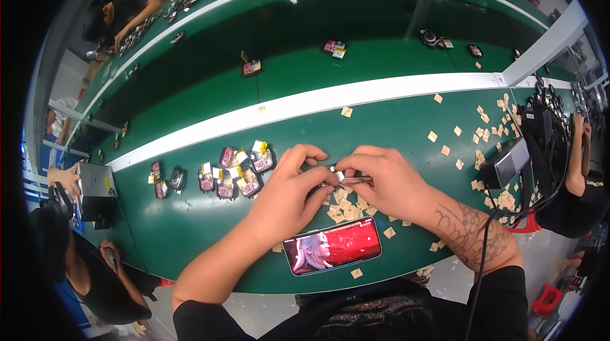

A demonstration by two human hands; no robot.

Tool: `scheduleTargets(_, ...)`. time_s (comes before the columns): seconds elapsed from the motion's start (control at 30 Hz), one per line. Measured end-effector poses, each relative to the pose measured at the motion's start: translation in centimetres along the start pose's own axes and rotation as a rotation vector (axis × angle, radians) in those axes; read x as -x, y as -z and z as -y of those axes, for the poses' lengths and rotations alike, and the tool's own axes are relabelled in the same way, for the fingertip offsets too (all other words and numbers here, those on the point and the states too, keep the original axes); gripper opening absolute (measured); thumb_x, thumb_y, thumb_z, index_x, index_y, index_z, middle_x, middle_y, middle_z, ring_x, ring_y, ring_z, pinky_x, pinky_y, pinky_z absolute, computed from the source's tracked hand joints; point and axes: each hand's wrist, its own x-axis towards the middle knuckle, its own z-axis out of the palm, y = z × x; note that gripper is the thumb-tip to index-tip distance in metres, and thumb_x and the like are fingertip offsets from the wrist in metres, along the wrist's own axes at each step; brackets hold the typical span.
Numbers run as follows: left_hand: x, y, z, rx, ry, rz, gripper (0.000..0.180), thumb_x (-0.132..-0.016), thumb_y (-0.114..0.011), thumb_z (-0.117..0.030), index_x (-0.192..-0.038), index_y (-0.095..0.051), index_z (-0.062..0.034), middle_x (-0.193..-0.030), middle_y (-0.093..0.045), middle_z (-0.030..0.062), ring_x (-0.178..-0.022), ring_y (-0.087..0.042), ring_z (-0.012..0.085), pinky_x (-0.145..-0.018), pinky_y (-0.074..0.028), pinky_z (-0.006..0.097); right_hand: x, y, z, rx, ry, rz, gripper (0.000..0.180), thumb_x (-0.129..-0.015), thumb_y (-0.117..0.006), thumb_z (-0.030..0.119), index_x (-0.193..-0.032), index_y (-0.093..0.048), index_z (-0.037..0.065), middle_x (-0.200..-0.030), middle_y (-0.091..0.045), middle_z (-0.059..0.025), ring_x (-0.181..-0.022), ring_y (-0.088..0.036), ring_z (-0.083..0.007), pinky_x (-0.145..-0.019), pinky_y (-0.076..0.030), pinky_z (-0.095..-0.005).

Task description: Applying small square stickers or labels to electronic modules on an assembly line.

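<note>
A small dark electronic part [330,170] sits pinched between both hands above the green workbench [190,226]. The left hand [286,191] curls its fingers shut around it — the right hand [387,179] presses slim metal tweezers [352,180] closed against it. Tan paper squares [346,207] lie beneath; a glowing smartphone [332,246] lies nearer, and similar red-and-black parts [238,172] cluster to the left.

Overhead light was bright and even, glaring off the green bench [190,226]. Fisheye bent its edges; black corners vignetted.
</note>
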Motion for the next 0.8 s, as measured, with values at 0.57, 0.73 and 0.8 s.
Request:
scheduleTargets(0.57, -0.7, -1.3, -0.8, -0.128, 0.006, -0.086, 0.014, -0.091, -0.077, 0.002, -0.101, -0.068, 0.0007, -0.13, -0.058, 0.0175, -0.111, -0.065, 0.0323, -0.09, -0.056, 0.04, -0.5, 0.5, 0.2, 0.019, 0.0, 0.017, 0.025, -0.088, -0.077, 0.0, -0.112, -0.073, 0.006, -0.097, -0.072, -0.0118, -0.085, -0.075, -0.0356, -0.074, -0.06, -0.0438)
scheduleTargets(0.73, -0.7, -1.1, -0.3, 0.169, 0.146, -0.124, 0.011, -0.095, -0.074, 0.001, -0.103, -0.067, -0.0002, -0.125, -0.057, 0.0166, -0.108, -0.065, 0.0317, -0.09, -0.056, 0.039, -0.3, 0.5, 0.3, 0.023, -0.036, 0.053, 0.025, -0.093, -0.077, -0.004, -0.117, -0.075, 0.003, -0.099, -0.071, -0.0102, -0.081, -0.074, -0.0233, -0.072, -0.062, -0.0328)
scheduleTargets(0.8, -0.6, -0.4, 0.6, 0.195, 0.077, -0.047, 0.015, -0.095, -0.076, -0.001, -0.107, -0.067, -0.002, -0.121, -0.057, 0.0142, -0.11, -0.063, 0.0325, -0.09, -0.056, 0.041, -0.2, 0.3, -0.1, 0.011, -0.034, 0.045, 0.024, -0.094, -0.077, -0.003, -0.117, -0.075, 0.003, -0.098, -0.07, -0.0101, -0.08, -0.074, -0.0229, -0.072, -0.062, -0.0328)
